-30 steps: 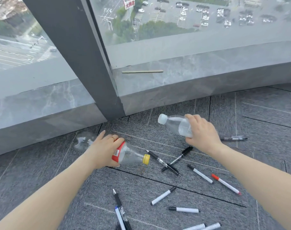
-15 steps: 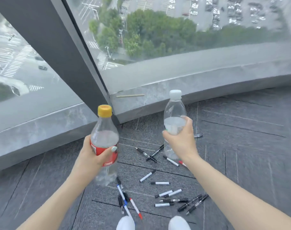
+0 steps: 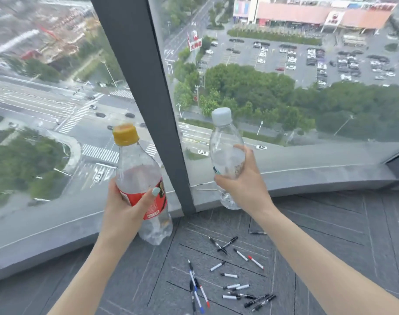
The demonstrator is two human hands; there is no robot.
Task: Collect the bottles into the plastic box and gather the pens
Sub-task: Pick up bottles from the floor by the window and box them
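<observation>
Clear bottles are held upright, left hand [image 3: 123, 208] gripping one [image 3: 141, 185], right hand [image 3: 244, 185] the other [image 3: 226, 153]; keep both level and firmly held while finding the box, unseen here, pens [image 3: 230, 276] lower centre

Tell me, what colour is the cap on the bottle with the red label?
Yellow. The cap tops the bottle in the left hand, head view.

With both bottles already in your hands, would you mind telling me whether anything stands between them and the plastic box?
That cannot be judged: the plastic box is not in view. The left hand grips the yellow-capped bottle and the right hand grips the white-capped bottle, both upright in open air by the window. Only the scattered pens lie on the carpet below.
</observation>
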